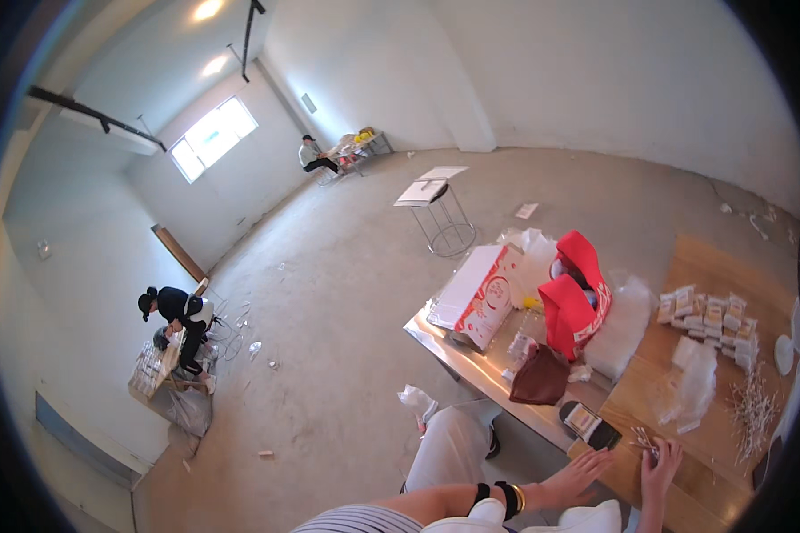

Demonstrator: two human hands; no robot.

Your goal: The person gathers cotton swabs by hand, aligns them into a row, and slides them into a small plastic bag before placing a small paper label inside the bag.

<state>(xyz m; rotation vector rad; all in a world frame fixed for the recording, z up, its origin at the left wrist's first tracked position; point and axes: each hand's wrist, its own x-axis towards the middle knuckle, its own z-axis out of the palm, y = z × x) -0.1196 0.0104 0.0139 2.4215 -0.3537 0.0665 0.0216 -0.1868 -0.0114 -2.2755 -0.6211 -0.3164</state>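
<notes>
My left hand (580, 476) lies at the table's near edge with its fingers stretched out, holding nothing. Just beyond it sits a flat black device (604, 434), perhaps a small scale, with a little printed packet (583, 421) on top. My right hand (661, 469) is closed around a small bunch of cotton swabs (640, 436), their tips poking out toward the device. Further right, loose cotton swabs (752, 416) are heaped on the wooden board. Clear plastic bags (692, 391) lie between that heap and the device, and filled packets (707, 318) are stacked behind them.
A brown pouch (540, 375), a red bag (571, 306) and a white-and-red box (478, 298) crowd the table's left part. A wire-legged stool (449, 222) stands beyond. Two other people (185, 320) sit at separate tables. Scraps litter the floor.
</notes>
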